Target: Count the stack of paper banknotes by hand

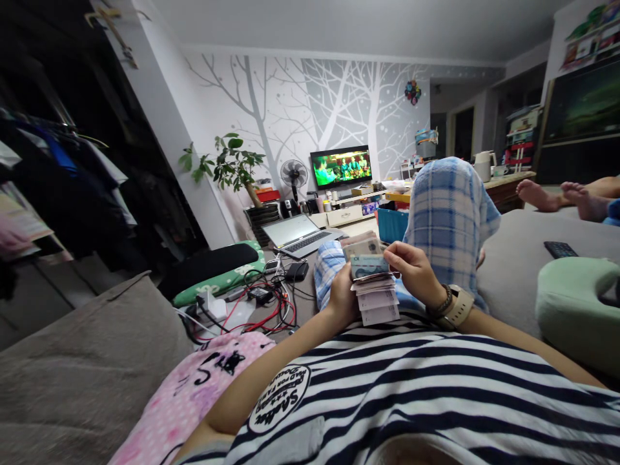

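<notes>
In front of my striped shirt, my left hand (343, 294) is closed around the left side of a stack of banknotes (379, 300). Their lower ends hang down in staggered layers toward my lap. A bluish-green banknote (367, 266) lies on top of the stack, and paler notes fan out behind it. My right hand (411, 266), with a watch and a bracelet on the wrist, pinches the right upper edge of the bluish-green note between thumb and finger. My palm hides part of the stack.
An open laptop (303, 236), tangled cables (271, 303) and a green cushion (242, 258) lie at my left. My raised knee in plaid trousers (443, 219) stands beyond my right hand. A remote (560, 250), a green neck pillow (576, 297) and another person's bare feet (557, 196) are at the right.
</notes>
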{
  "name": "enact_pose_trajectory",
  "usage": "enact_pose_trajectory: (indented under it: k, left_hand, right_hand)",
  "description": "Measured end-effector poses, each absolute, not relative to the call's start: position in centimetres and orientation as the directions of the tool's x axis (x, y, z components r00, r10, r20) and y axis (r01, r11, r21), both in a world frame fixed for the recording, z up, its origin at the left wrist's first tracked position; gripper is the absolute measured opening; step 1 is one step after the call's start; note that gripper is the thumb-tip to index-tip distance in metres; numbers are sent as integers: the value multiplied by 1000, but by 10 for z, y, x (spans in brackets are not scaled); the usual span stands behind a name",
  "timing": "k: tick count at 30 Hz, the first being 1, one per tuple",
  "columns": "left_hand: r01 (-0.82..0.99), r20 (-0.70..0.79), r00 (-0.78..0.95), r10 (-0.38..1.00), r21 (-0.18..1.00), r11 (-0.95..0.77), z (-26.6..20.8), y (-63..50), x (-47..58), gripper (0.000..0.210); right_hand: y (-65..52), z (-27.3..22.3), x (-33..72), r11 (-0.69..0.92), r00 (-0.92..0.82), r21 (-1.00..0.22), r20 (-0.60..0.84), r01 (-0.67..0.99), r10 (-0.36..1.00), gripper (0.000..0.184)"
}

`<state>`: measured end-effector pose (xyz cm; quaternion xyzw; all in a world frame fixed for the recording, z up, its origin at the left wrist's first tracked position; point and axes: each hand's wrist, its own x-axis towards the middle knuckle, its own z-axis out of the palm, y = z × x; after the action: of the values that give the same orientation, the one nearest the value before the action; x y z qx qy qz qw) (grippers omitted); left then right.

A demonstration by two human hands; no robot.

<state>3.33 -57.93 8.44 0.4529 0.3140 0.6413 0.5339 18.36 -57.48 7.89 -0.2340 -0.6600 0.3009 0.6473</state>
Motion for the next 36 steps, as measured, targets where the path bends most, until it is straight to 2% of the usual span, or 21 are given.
enact_pose_trajectory:
  k: [3,6,10,15,18,24,29,36]
  left_hand:
    - [-325,307,32,951,903,-281,91,-589,33,18]
    - [-322,303,41,952,906,-275,95,-596,32,19]
    - [-409,263,57,963,886,-218,93,-591,33,14]
    - [-591,110,99,989,806,-31,93,-580,39,26]
    - [-621,83,146,986,784,26,95,-583,40,27]
    - [-588,152,201,968,809,-5,96,-590,36,21]
    - [-553,165,88,982,828,-89,98,-592,38,16]
    - [-536,191,83,978,836,-118,90,-581,36,15]
  right_hand:
    - [-575,78,183,706,-53,-702,712,-98,701,31]
    - [-574,78,183,703,-54,-702,711,-108,701,31]
    - [-575,78,183,700,-67,-704,709,-121,702,32]
    - [-578,81,184,722,-98,-687,726,-82,680,35]
    - [-575,80,185,719,-56,-694,719,-34,692,39]
    - [-562,77,188,633,26,-770,637,81,771,41]
    - [-563,78,187,632,18,-772,634,72,773,42]
    - [-564,78,187,654,23,-752,657,79,753,38]
